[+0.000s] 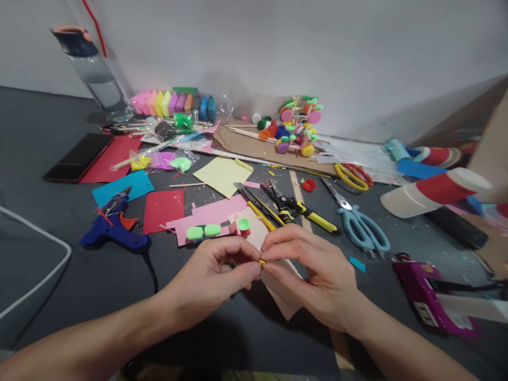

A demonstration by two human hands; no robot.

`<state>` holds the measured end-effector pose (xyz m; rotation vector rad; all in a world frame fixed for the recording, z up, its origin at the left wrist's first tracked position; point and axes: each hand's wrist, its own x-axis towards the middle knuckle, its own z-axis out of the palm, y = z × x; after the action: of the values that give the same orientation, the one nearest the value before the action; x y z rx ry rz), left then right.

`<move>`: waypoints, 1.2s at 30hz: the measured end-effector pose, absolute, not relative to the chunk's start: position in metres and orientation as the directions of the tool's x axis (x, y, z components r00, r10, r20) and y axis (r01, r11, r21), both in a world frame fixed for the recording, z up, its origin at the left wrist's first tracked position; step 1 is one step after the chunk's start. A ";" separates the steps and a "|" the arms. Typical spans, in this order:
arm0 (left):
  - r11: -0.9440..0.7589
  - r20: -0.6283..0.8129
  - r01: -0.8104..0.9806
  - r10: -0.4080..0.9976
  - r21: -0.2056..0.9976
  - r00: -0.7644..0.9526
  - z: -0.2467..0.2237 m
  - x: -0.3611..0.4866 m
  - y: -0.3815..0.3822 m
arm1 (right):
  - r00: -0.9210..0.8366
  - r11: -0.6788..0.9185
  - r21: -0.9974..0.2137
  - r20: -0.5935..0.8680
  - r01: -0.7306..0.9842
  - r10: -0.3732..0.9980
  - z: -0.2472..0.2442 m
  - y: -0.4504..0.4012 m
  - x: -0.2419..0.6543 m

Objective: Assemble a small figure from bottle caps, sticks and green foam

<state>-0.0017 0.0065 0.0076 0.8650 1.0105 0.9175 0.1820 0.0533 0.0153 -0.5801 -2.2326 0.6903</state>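
A tiny yellow piece (262, 261) sits between the fingertips of both hands; its exact kind is too small to make out. My left hand (220, 270) pinches it from the left with thumb and forefinger. From the other side, the thumb and fingers of my right hand (313, 270) close on it. Just beyond the hands lies a small craft model with light green pads (203, 232) and a green and red cup-like part (242, 226), on pink paper (214, 211). A yellow and black utility knife (262, 207) and pliers (281, 201) rest beyond my fingers.
A blue glue gun (115, 227) is at left, near a phone (77, 157) and water bottle (99, 79). Blue-handled scissors (357, 219), paper cups (432, 193) and a purple power strip (432, 296) are at right. Colourful clay packs (174, 103) and small models (299, 127) line the back.
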 end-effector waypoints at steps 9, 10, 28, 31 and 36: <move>0.352 -0.299 -0.196 0.919 0.915 0.255 0.008 -0.002 0.007 | -0.647 0.755 -0.623 0.493 0.205 0.582 0.014 0.053 0.183; 0.351 -0.298 -0.198 0.920 0.915 0.253 0.007 -0.002 0.007 | -0.650 0.754 -0.624 0.489 0.204 0.581 0.014 0.053 0.183; 0.312 -0.275 -0.153 0.935 0.938 0.224 0.006 -0.002 0.005 | -0.646 0.720 -0.668 0.469 0.187 0.602 0.015 0.053 0.180; 0.311 -0.275 -0.156 0.937 0.938 0.214 0.006 -0.002 0.005 | -0.641 0.707 -0.684 0.462 0.181 0.612 0.014 0.053 0.180; 0.311 -0.274 -0.174 0.939 0.934 0.208 0.005 -0.002 0.005 | -0.643 0.695 -0.696 0.451 0.181 0.619 0.014 0.053 0.181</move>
<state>-0.0016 0.0051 0.0054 0.9252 1.0579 0.9516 0.1806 0.0535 0.0140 -0.6084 -2.2030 0.8073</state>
